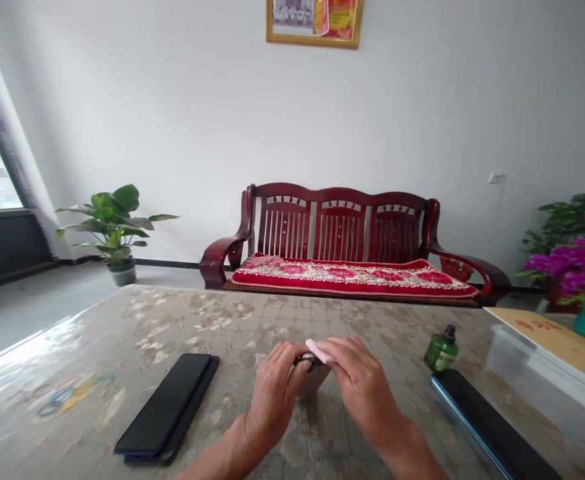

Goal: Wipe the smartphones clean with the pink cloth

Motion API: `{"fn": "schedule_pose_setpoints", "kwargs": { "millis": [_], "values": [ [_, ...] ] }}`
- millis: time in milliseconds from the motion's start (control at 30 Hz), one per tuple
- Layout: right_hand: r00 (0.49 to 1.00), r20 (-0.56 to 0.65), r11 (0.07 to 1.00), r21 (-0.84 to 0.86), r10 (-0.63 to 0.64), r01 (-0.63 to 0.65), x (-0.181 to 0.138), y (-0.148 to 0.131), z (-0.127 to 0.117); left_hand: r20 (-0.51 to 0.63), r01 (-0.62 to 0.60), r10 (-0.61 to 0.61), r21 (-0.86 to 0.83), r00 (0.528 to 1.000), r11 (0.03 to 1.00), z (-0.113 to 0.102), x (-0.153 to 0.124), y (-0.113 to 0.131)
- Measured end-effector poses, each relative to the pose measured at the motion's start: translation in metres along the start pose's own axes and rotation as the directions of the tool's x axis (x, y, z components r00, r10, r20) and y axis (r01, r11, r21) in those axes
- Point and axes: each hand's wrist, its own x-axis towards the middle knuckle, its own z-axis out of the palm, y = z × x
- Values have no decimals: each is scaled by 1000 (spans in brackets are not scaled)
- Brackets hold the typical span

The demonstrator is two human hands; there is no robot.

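My left hand (272, 393) and my right hand (360, 383) meet over the middle of the table (122, 333). The left hand's fingers are curled round a small dark object (306, 361), mostly hidden, which stands on the table top. The right hand's fingers pinch a small pink piece (317, 350), like a cloth or pad, and press it on the top of that dark object. A black phone (170, 407) lies flat to the left of my hands, stacked on another dark slab.
A small green bottle (441, 350) with a black cap stands right of my hands. A dark phone (492, 433) with a blue edge lies at the near right. Farther right are a clear plastic box (537, 387) and a yellow board (557, 340). A red wooden bench (342, 247) and potted plants stand behind.
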Motion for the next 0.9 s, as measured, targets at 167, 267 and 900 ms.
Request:
{"fn": "schedule_pose_setpoints", "kwargs": {
  "millis": [167, 267, 900],
  "values": [
    [997, -15, 991, -114, -76, 73, -2, -3, 8, -32, 4, -4, 8, 999, 1000, -4, 4, -2],
    [993, -45, 979, -173, -112, 103, -4, -1, 10, -25, -12, 13, 20, 1000, 1000, -6, 7, -3],
    [963, -118, 903, -390, -244, 181, -3, 1, 14, -64, 85, -84, 6, 994, 996, -13, 14, -5]
  ]
}}
